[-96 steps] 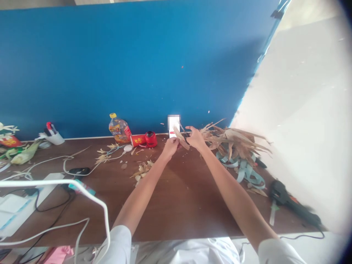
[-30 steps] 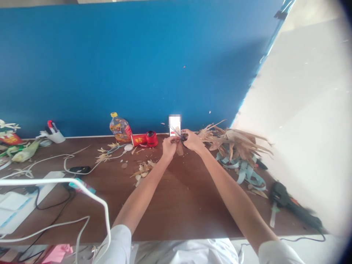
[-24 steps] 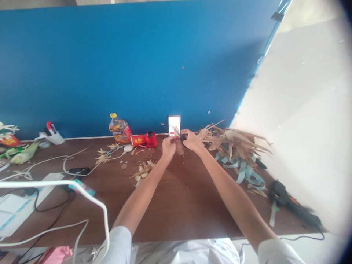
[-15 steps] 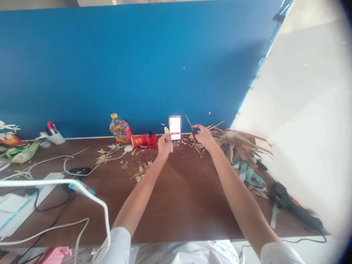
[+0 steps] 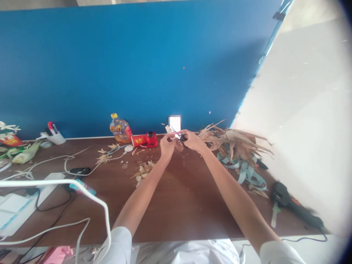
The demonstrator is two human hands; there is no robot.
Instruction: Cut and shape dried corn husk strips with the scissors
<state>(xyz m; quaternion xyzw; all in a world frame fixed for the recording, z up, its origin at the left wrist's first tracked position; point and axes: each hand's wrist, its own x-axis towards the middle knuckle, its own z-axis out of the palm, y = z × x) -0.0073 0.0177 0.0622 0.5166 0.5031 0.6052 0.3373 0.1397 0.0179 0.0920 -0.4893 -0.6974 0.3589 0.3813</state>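
Note:
My left hand (image 5: 167, 146) pinches a pale strip of dried corn husk (image 5: 168, 129), which stands up past my fingers; a lower piece shows below them. In my right hand (image 5: 191, 140) is a pair of dark-handled scissors (image 5: 182, 138). Their blades point up and left and cross the husk strip close to my left fingertips. Whether the blades are parted is too small to tell. Right behind both hands a phone (image 5: 175, 121) with a lit white screen leans on the blue panel.
A heap of dried husks (image 5: 236, 141) and pale blue ribbon (image 5: 251, 176) lies right, with a black glue gun (image 5: 297, 209) nearer. Leftward are a bottle (image 5: 120, 130), a red roll (image 5: 151, 140), husk scraps (image 5: 143, 170), a pen cup (image 5: 57, 137) and cables. A white bent tube (image 5: 90, 194) crosses the lower left.
My right hand has moved left with the scissors, from beside the husk heap to the husk strip. The strip now tilts left at its top; my left hand has shifted slightly right.

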